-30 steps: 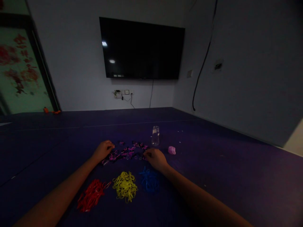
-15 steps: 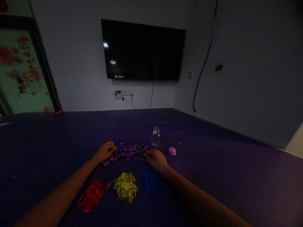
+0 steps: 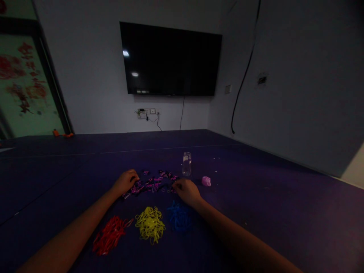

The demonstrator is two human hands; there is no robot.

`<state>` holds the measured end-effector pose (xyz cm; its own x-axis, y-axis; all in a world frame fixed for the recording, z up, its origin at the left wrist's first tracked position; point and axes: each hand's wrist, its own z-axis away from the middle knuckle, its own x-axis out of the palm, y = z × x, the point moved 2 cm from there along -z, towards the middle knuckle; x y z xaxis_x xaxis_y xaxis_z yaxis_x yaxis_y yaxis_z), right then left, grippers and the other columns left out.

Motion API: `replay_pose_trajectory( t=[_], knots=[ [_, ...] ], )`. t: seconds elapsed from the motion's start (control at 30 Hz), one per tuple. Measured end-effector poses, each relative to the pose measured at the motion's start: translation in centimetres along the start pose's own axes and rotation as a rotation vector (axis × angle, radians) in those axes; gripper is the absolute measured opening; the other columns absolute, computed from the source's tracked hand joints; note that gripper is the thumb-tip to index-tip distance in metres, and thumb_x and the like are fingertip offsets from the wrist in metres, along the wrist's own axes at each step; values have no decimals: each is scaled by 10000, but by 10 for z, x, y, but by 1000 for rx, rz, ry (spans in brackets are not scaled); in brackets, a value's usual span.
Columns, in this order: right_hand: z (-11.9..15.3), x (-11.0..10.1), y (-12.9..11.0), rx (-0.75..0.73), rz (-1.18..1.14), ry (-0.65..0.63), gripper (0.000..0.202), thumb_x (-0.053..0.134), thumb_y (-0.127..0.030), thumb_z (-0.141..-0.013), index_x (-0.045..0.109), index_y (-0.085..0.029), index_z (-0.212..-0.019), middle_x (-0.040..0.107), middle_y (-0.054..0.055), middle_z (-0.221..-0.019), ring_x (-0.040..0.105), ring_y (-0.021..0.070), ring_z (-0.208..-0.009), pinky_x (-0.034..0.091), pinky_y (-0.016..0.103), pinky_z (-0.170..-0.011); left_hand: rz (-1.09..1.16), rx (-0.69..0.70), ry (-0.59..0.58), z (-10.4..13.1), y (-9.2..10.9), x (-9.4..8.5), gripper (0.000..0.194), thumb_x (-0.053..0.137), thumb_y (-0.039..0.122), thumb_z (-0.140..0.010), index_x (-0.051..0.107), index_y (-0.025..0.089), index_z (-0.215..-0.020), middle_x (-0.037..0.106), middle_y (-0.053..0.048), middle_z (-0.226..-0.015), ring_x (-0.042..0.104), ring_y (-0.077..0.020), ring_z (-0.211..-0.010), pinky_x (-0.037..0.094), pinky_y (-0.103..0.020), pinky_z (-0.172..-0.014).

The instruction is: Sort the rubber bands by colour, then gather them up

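- Your left hand (image 3: 125,182) is bending its fingers in at the left edge of the pink and dark loops (image 3: 153,185); you are bringing thumb and index tip close together, but I cannot tell whether a loop is caught between them.
- Your right hand (image 3: 186,191) is curling at the right edge of the same loops, its fingertips partly hidden; whether they are pinching anything, I cannot tell.
- The pink and dark loops are lying scattered between your hands, with one small cluster sitting a little apart at the far left.
- Nearer to you, three piles of bands are lying side by side: the red pile (image 3: 109,236) on the left, the yellow pile (image 3: 150,223) in the middle, the blue pile (image 3: 179,217) just below your right wrist.
- Beyond your right hand a clear bottle (image 3: 186,165) is standing upright, and a pink lump (image 3: 206,181) is lying to its right.
- All of these are resting on the purple surface (image 3: 270,220).
- On the wall ahead, a dark television (image 3: 173,60) is hanging above some sockets (image 3: 148,111).
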<state>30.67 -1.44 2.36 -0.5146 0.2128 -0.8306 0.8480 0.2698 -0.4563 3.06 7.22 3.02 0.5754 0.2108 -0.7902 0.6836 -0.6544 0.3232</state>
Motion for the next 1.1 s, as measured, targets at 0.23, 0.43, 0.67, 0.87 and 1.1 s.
replay_pose_trajectory(
  t=[0.23, 0.43, 0.67, 0.87, 1.1],
  knots=[
    [0, -2, -1, 9, 12, -20, 219, 494, -268, -809, 703, -242, -869, 707, 7, -897, 627, 155, -797, 381, 215, -624, 166, -231, 215, 2, -14, -8, 261, 479, 379, -809, 623, 179, -725, 665, -29, -669, 622, -186, -650, 475, -281, -628],
    [-1, -1, 0, 16, 8, -31, 223, 497, -263, -810, 704, -240, -890, 709, 7, -893, 633, 150, -807, 392, 209, -645, 352, -363, 285, 6, -21, -11, 309, 557, 453, -741, 655, 161, -739, 682, -26, -602, 638, -192, -585, 500, -284, -586],
    [-2, 0, 1, 23, -8, -26, 214, 506, -247, -790, 707, -247, -862, 709, -5, -876, 630, 139, -775, 369, 203, -599, 261, -199, 246, 4, -18, -15, 250, 593, 395, -706, 692, 193, -597, 688, -48, -696, 636, -196, -663, 500, -299, -652],
    [-1, -2, 0, 29, -9, -29, 203, 513, -242, -789, 707, -246, -851, 712, -9, -859, 633, 140, -760, 363, 207, -582, 183, -142, 165, 5, -15, -19, 192, 611, 361, -703, 727, 216, -656, 689, -36, -743, 625, -181, -669, 495, -282, -642],
    [-1, -2, -1, 23, -26, -29, 211, 505, -219, -793, 705, -246, -853, 714, -18, -868, 639, 140, -773, 378, 210, -609, 108, -109, 114, 12, -5, -18, 161, 605, 308, -717, 730, 224, -661, 674, -25, -748, 621, -173, -678, 489, -278, -660]
  ],
)
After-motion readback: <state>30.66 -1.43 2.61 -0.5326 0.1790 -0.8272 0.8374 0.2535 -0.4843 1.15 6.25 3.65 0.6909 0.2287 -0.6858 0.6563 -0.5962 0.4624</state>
